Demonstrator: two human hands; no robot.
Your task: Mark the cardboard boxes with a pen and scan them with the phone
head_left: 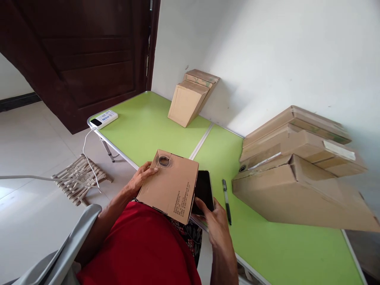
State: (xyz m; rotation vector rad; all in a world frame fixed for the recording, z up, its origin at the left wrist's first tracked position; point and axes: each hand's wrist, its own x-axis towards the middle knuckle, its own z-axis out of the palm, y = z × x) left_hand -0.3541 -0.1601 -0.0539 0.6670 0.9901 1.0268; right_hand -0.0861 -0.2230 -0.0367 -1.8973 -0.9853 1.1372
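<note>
A flat brown cardboard box [170, 186] is tilted near the table's front edge, with a hole ringed by dark scribbles near its top left and small print at its lower right. My left hand [142, 177] grips its left edge, thumb on the face and fingers behind. My right hand [212, 215] is closed on a dark flat device [203, 188] like a phone or tablet, thumb on its front. The device is partly hidden behind the box's right edge. A black pen [226, 202] lies on the green table right of the device.
On the green table [139, 118], small boxes [187, 103] lean on the wall and larger cartons [297, 174] stand at the right. A white device [103, 118] with a cable sits at the left corner. A woven stool [80, 178] is on the floor.
</note>
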